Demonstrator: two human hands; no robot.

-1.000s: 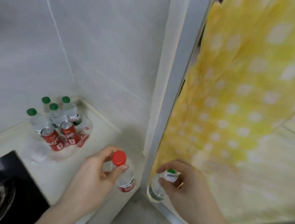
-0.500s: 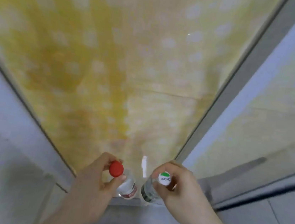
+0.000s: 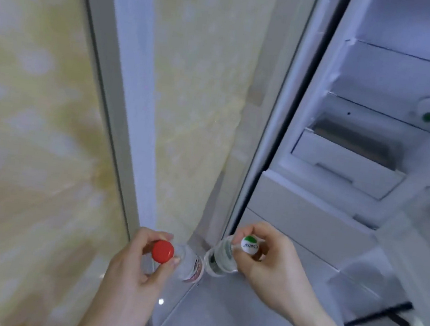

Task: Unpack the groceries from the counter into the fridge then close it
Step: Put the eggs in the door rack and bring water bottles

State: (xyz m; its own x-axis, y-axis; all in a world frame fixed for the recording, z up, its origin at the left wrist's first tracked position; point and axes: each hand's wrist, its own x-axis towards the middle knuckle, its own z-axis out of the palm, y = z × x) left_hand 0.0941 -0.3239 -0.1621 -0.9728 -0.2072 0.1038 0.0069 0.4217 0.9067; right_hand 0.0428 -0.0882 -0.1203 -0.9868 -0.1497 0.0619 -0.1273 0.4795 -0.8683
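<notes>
Left hand (image 3: 127, 274) pinches the red-capped bottle (image 3: 187, 265) by its neck, right hand (image 3: 274, 267) pinches the green-capped bottle (image 3: 219, 258) the same way, both hanging low before the open fridge (image 3: 358, 158). Full, clear plastic: likely weighty, slick, slightly squashy; a grip round the body would be surer.
</notes>
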